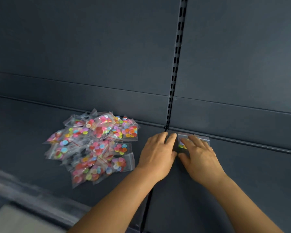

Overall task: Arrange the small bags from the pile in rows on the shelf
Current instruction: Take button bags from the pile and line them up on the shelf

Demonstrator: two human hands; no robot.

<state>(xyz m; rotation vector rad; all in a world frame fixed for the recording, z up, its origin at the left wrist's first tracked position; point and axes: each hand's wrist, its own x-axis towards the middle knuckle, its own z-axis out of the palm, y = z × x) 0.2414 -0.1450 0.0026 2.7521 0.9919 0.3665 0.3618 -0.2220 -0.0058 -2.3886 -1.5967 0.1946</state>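
Observation:
A pile of small clear bags (96,145) filled with coloured buttons lies on the dark shelf (242,174), left of the middle. One small bag of buttons (181,142) lies flat near the back wall, just right of the shelf seam. My right hand (198,155) lies flat on top of it with straight fingers and covers most of it. My left hand (158,153) rests flat on the shelf right beside it, fingers straight, touching the bag's left edge.
The dark back panel (91,47) rises behind the shelf, with a slotted upright (176,64) running down to the seam between two shelf boards. The shelf's front edge (23,190) runs along the lower left.

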